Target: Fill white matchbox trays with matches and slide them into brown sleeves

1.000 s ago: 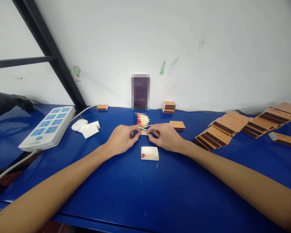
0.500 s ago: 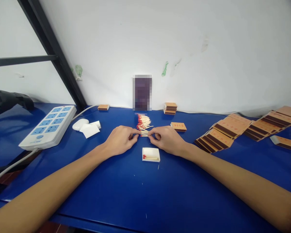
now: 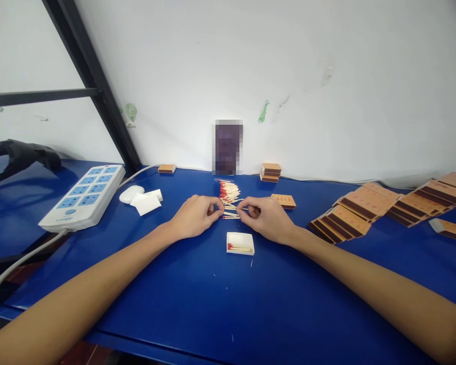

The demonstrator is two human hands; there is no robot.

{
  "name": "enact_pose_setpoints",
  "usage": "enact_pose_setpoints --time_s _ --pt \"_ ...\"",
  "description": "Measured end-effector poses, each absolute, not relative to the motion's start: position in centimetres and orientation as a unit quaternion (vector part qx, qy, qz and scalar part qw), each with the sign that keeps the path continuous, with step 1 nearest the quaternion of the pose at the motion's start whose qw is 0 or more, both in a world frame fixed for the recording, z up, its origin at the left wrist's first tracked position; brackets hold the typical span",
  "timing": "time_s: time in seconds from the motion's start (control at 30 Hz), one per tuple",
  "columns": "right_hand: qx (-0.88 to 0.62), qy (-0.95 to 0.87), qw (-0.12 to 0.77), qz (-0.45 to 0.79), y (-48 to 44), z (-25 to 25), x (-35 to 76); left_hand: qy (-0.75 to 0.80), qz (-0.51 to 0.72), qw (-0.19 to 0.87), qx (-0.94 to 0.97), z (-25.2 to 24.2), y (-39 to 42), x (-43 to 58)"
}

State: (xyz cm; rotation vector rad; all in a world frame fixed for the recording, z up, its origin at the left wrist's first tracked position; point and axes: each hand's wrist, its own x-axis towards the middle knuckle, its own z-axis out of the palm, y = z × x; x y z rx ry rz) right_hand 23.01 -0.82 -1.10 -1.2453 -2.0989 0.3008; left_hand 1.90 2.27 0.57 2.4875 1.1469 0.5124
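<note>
Red-tipped matches (image 3: 230, 191) lie in a loose pile on the blue table (image 3: 213, 304). At the near edge of the pile, my left hand (image 3: 199, 215) pinches the red-headed ends of a few matches, thumb and forefinger together. My right hand (image 3: 264, 218) pinches at the plain ends of the same matches. Several matches lie crosswise between the two hands. Just nearer to me sits an open white matchbox tray (image 3: 240, 237), with several matches lying along its near side, heads to the left.
Overlapping matchboxes (image 3: 349, 220) spread across the right side. A single matchbox (image 3: 285, 201) lies behind my right hand; a small stack (image 3: 270, 172) stands by the wall. At left are a power strip (image 3: 85, 197) and white pieces (image 3: 147, 203).
The view has shifted slightly, so things appear a little further right. The fingertips have drawn slightly apart, and the matches between my hands are more spread out.
</note>
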Motion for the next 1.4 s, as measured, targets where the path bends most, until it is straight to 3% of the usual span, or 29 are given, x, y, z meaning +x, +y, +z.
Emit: enact_pose_setpoints --time_s 0.17,0.43,0.57,0.87,1.4 --pt "-0.549 -0.746 0.363 0.099 -0.4 -1.0 23.1 0.406 0.162 0.199 0.877 1.0 2.4 2.1" --pt "-0.578 -0.763 0.283 0.052 -0.2 -1.1 23.0 0.391 0.171 0.243 0.871 1.0 2.2 1.9" --pt "-0.588 -0.766 0.258 0.021 -0.2 -1.2 22.9 0.39 0.207 0.216 0.871 0.9 2.3 1.3" --pt "-0.541 -0.801 0.254 0.027 -0.3 -1.4 23.2 0.362 0.213 0.152 0.895 0.3 2.3 1.1" --pt "-0.467 -0.835 0.272 0.106 -0.1 -1.4 23.0 0.351 0.202 0.216 0.889 0.4 2.1 1.1"
